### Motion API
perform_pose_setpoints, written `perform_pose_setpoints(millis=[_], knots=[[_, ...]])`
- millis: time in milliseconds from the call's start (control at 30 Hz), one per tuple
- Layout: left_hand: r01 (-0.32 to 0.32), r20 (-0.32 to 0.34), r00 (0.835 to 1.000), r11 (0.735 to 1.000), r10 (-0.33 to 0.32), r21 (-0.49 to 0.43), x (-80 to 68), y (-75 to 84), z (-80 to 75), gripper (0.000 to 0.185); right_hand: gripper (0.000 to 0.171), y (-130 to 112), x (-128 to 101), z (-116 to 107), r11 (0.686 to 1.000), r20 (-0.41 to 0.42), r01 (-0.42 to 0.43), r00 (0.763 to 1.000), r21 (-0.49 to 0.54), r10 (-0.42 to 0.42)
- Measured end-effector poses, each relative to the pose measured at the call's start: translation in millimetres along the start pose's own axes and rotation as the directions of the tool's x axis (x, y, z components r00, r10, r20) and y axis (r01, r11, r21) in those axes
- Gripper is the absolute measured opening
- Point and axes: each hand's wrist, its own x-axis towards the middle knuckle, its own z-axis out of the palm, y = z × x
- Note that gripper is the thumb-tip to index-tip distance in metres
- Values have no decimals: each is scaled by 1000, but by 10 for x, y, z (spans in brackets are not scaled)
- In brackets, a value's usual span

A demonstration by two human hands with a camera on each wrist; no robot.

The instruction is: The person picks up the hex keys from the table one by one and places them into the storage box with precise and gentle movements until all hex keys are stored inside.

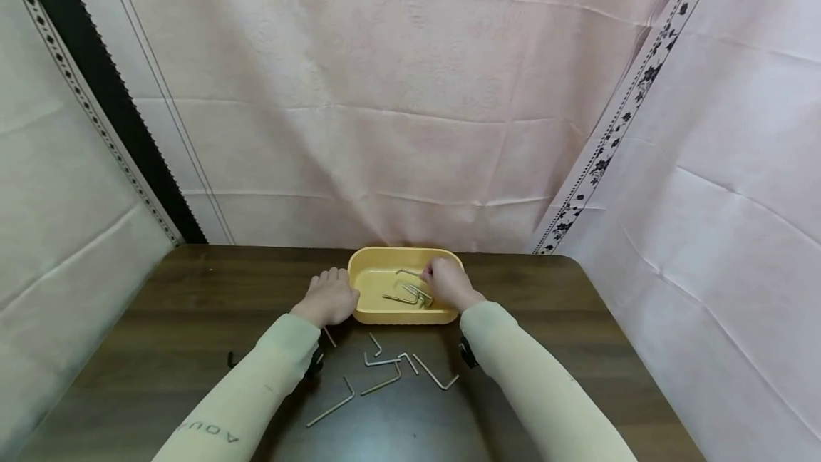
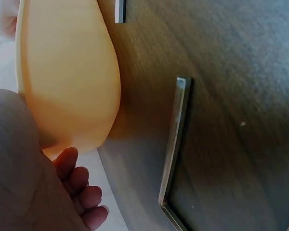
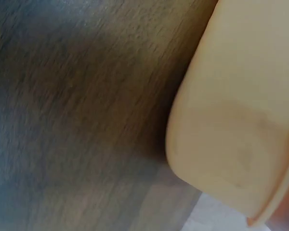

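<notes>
My left hand [image 1: 330, 297] rests loosely against the tray [image 1: 378, 316] while my right hand [image 1: 449, 284] pinches a hex key [image 1: 409, 273] inside it; several keys [image 1: 410, 297] lie in the tray, six keys [image 1: 385, 366] remain on the table [image 1: 577, 348].

The rounded outer wall of a yellow tray [image 3: 241, 130] stands on a dark wooden table [image 3: 77, 110].

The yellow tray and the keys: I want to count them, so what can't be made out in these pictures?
- Head view: the right hand covers part of the tray, so the hex keys inside cannot be counted surely.
- Head view: the sleeves may hide keys on the table.
- Left wrist view: one key is cut off by the bottom edge.
- Right wrist view: blurred; only the tray's outer wall shows.
</notes>
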Motion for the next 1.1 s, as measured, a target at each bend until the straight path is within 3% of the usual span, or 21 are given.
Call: perform_pose_setpoints(millis=[233, 433, 900, 1100], knots=[[1, -3, 1000, 1000, -1, 0, 11, 12, 11, 46, 32, 62, 52, 82, 1000, 15, -3, 1000, 5, 3], [14, -9, 1000, 1000, -14, 6, 15, 7, 24, 46, 29, 57, 72, 113, 998, 16, 11, 1000, -55, -10], [21, 2, 1000, 1000, -21, -1, 26, 18, 35, 44, 41, 98, 138, 195, 998, 86, -25, 996, 59, 20], [14, 7, 1000, 1000, -14, -7, 25, 18, 38, 40, 36, 112, 150, 227, 996, 105, -39, 994, 76, 31]])
